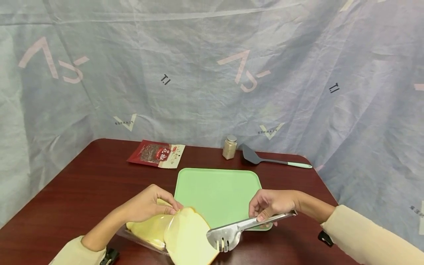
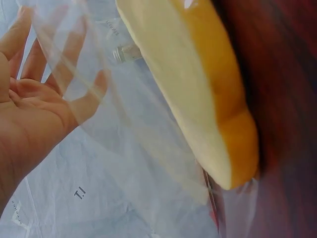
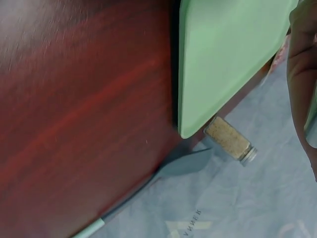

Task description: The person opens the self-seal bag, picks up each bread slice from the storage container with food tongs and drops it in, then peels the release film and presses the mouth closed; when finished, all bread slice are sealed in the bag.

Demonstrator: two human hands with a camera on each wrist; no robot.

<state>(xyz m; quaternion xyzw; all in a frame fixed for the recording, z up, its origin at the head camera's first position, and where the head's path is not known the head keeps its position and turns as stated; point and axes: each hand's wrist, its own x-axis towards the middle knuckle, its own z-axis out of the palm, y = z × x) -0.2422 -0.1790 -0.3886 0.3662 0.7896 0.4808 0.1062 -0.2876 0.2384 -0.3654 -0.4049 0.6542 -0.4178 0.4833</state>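
My left hand (image 1: 152, 206) pinches the upper edge of a clear plastic bag (image 2: 143, 148) beside a bread slice (image 1: 188, 235). More bread (image 1: 149, 230) lies in the bag to the left. In the left wrist view the bread (image 2: 198, 89) shows a pale face and a golden crust, and film passes in front of the fingers. My right hand (image 1: 273, 204) grips metal tongs (image 1: 232, 231) by their handle. The slotted head of the tongs overlaps the slice's right edge; whether it clamps the slice I cannot tell. The right wrist view shows only part of that hand (image 3: 303, 74).
A light green tray (image 1: 215, 184) lies beyond the hands on the dark red table (image 1: 99, 184). Along the back stand a red seasoning packet (image 1: 155, 154), a small glass jar (image 1: 229, 148) and a grey spatula (image 1: 255, 157). A grey cloth (image 1: 198, 103) hangs behind.
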